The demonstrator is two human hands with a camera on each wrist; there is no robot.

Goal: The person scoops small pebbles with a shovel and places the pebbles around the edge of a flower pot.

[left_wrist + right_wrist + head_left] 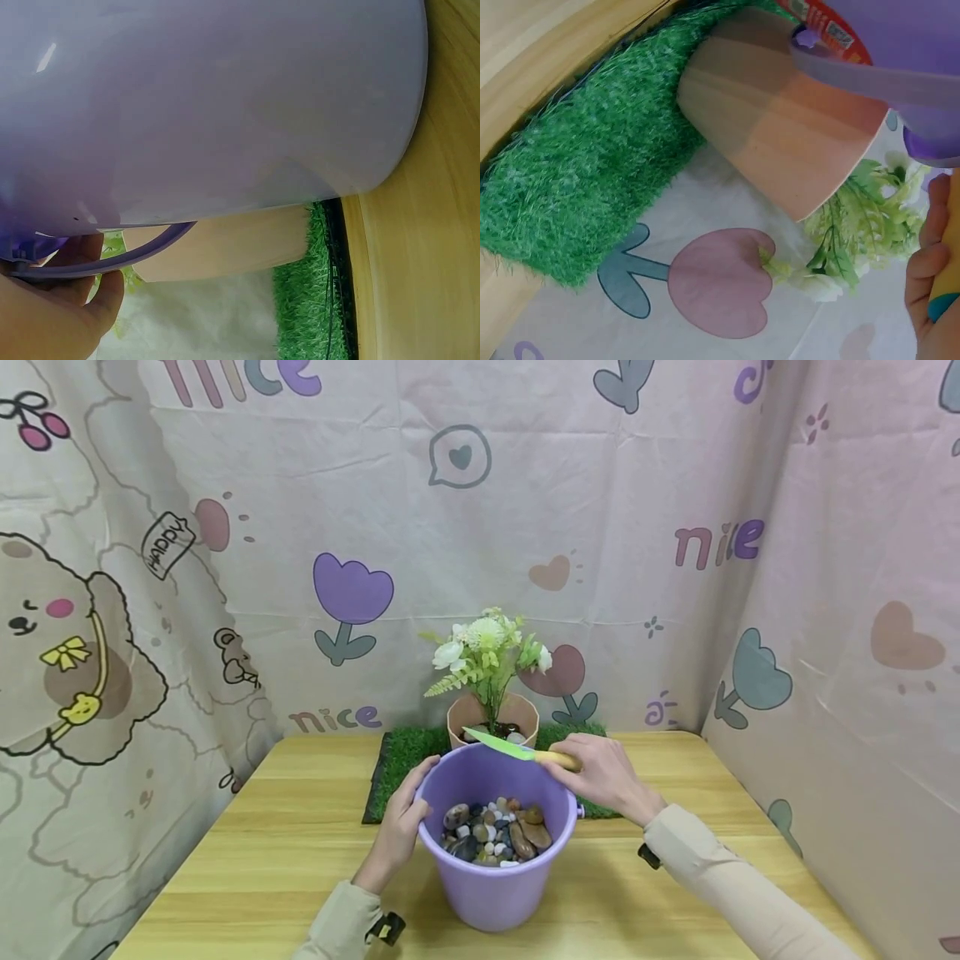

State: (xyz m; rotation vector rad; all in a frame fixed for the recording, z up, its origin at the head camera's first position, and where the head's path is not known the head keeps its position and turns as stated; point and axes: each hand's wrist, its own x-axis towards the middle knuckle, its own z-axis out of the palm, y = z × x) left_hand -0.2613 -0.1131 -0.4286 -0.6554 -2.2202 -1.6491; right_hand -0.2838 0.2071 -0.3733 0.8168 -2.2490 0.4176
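A purple bucket (495, 897) stands upright on the table, with mixed pebbles (491, 835) in its bottom. My left hand (401, 818) grips the bucket's left rim; in the left wrist view its fingers (111, 296) are by the bucket's handle (142, 251). My right hand (600, 772) holds a small garden trowel (510, 747) by its yellow grip, at the bucket's far right rim. The trowel's green blade points left above the far rim. Only part of the trowel's grip (949, 247) shows in the right wrist view.
Just behind the bucket, a pinkish pot (459, 720) with white flowers (483, 639) and stones stands on a green artificial grass mat (386, 785). A patterned cloth (450, 543) hangs behind and at both sides of the wooden table (247, 860).
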